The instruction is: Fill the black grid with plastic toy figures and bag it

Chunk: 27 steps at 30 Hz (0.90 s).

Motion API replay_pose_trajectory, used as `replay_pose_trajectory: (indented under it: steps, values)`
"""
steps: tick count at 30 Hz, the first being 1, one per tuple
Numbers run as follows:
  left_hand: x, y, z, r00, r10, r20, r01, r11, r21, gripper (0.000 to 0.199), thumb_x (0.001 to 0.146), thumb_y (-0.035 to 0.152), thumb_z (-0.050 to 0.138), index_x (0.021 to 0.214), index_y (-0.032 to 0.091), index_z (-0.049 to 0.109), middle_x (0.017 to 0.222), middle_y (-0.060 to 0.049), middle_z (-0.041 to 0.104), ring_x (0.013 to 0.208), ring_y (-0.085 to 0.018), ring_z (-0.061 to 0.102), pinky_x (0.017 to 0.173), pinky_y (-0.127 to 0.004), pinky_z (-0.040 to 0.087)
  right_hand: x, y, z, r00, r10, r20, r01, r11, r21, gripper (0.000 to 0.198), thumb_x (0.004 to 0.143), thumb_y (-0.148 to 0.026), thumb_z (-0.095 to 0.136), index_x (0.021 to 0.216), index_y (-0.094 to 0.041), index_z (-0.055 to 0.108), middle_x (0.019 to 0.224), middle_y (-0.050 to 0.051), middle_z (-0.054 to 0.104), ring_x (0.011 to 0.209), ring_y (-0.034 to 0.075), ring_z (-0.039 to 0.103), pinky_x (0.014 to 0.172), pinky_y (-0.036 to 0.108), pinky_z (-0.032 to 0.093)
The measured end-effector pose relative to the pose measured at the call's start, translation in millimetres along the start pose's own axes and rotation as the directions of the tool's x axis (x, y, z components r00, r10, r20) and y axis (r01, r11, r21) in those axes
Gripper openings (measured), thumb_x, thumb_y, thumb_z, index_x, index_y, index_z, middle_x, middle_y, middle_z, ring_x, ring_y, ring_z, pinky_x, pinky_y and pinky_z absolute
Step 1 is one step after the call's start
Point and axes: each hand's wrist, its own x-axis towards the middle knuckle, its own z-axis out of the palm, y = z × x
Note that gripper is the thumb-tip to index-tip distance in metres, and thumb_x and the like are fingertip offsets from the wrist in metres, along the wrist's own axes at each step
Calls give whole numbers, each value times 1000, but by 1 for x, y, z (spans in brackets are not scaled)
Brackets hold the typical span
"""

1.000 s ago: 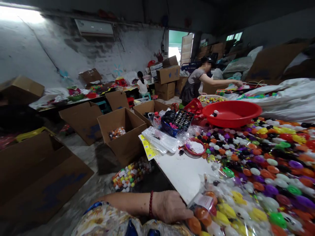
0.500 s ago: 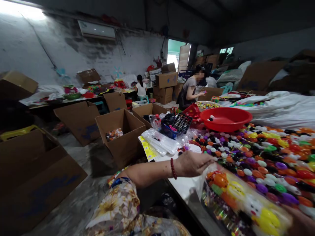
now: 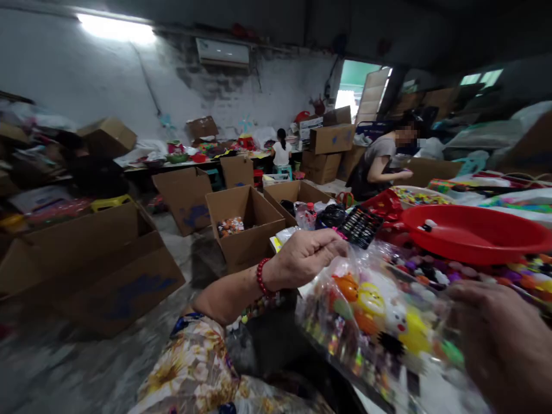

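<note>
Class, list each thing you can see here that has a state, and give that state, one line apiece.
Left hand: fingers closed on the bag's upper edge
Right hand: at the bag's other end, blurred, grip unclear
Bag: filled, tilted; sealed or not, cannot tell
Tub: upright, small black-and-white pieces inside
Middle box: open, partly filled
Lamp: lit
Door: open

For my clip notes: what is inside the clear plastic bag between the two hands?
The clear plastic bag shows rounded orange, yellow and white pieces, some with faces, plus blurred multicoloured bits along its near side. Whatever lies beneath those is covered.
</note>
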Motion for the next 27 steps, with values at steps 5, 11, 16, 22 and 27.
replay_pose_trajectory:
  steps: [5,11,16,22,27]
  values:
    - [-47,-5,-33,983,-130,-132,142,986,82,46,98,48,42,94,10,69,82,-6,69,69,-10,60,63,-20,47,38,-37,61,968,33,249,-108,949,295,14,92,-39,41,92,-29,51,72,4,63,56,20,59,51,30,45]
    - [-115,-30,-43,883,-352,-311,414,895,163,39,98,40,42,90,12,68,79,-5,71,67,-11,61,63,-20,47,32,-105,148,865,-204,458,-61,864,499,37,95,-53,36,110,-23,52,61,-1,61,51,20,60,49,27,44]
    - [-165,-53,-39,813,-442,-378,536,822,192,39,98,40,40,86,14,67,80,-6,71,71,-13,63,67,-22,48,2,-139,211,784,-514,348,360,833,420,14,86,-28,54,99,-22,53,65,1,65,57,20,64,51,25,38]
    - [-227,-65,-53,684,-661,-309,722,673,159,42,98,45,39,85,15,66,74,-3,67,67,-12,57,65,-21,44,4,-148,232,532,-569,627,482,812,328,22,80,-1,44,80,-21,53,68,3,64,62,16,61,56,24,35]
    - [-273,-79,-55,564,-815,-134,823,541,170,35,95,41,45,108,15,65,68,0,62,64,-13,56,62,-20,43,-4,-172,243,322,-607,727,404,782,474,24,86,-2,42,93,-19,57,78,5,68,71,17,64,62,25,39]
